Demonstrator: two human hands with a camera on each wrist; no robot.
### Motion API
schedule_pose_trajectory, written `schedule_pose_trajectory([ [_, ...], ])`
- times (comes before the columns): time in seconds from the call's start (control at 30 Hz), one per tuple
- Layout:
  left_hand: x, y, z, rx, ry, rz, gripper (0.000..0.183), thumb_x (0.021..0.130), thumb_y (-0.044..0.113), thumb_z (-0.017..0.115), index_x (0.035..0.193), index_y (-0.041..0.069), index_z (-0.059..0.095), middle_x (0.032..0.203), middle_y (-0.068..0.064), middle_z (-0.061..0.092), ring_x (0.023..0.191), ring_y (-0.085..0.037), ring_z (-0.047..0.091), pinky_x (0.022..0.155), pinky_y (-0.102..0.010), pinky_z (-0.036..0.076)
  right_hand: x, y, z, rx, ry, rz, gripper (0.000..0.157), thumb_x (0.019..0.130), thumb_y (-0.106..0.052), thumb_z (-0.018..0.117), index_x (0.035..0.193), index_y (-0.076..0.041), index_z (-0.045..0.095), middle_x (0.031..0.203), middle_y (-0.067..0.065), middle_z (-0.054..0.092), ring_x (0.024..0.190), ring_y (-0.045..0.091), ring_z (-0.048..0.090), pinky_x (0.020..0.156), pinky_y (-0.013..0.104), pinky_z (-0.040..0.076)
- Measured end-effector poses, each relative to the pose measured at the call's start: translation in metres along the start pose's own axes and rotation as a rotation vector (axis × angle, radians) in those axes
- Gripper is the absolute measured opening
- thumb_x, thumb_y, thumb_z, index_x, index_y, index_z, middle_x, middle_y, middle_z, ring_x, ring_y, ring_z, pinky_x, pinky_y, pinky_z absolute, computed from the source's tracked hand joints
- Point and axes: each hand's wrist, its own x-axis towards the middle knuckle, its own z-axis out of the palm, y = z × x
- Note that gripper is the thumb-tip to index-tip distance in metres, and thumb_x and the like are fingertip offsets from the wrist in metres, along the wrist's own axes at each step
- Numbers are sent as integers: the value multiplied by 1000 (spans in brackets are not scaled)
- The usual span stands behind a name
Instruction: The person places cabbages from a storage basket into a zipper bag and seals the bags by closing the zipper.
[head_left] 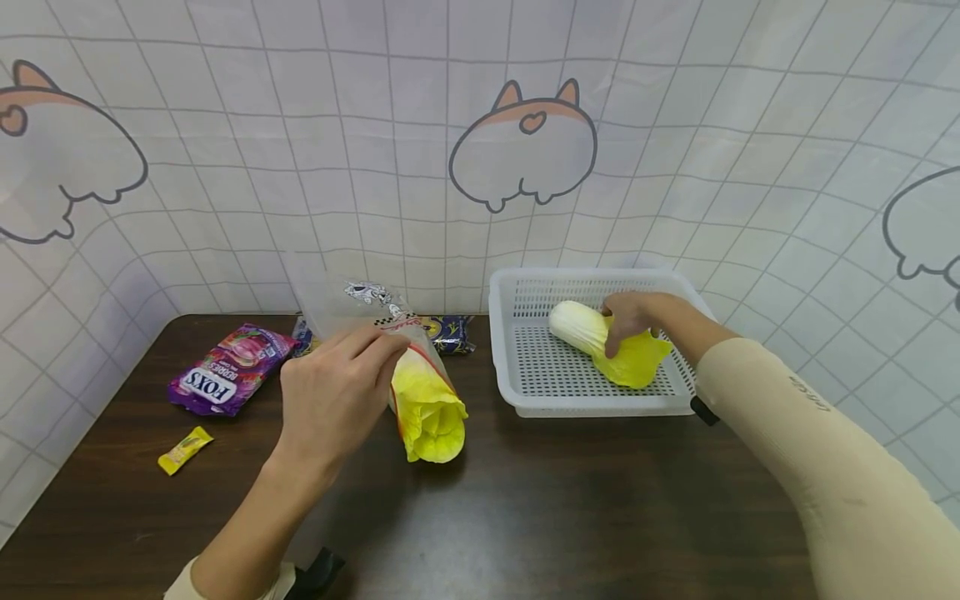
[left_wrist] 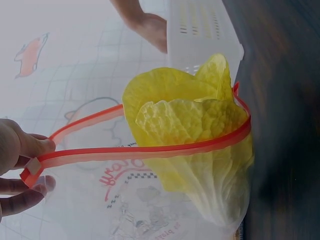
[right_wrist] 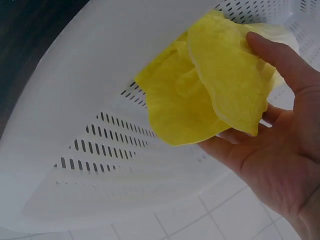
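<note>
My left hand [head_left: 341, 387] pinches one corner of a clear zip bag [left_wrist: 145, 151] with a red zip strip, and its mouth gapes towards me. Inside the bag lies a baby napa cabbage [head_left: 431, 417], its yellow leaf end poking out past the strip. Over at the right, my right hand [head_left: 630, 321] reaches into a white plastic basket [head_left: 504, 367]. Its thumb and fingers hold a second napa cabbage [head_left: 579, 325] around the leafy part; that cabbage's white base points left. In the right wrist view, the yellow leaves [right_wrist: 200, 90] lie between thumb and fingers.
A purple Fox's candy bag [head_left: 232, 371] lies at the left, with a small yellow packet [head_left: 185, 450] nearer me. Behind the zip bag lies a dark blue patterned package [head_left: 450, 333], partly hidden. A tiled-print curtain [head_left: 420, 167] stands behind the dark wooden table [head_left: 525, 508].
</note>
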Motion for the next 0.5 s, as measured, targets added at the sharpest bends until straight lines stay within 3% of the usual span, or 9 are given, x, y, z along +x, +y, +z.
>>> schedule_pose_trajectory([
  [0.5,0,-2,-2,-3,18,2,5,91,10,79,96,10,81,88,-5,78,81,-28,76,48,-37,53,-10,-2,-5,-2,40,-29,87,81,-30,84,151,0,42,146,26,52,124,42,58,100,65,52],
])
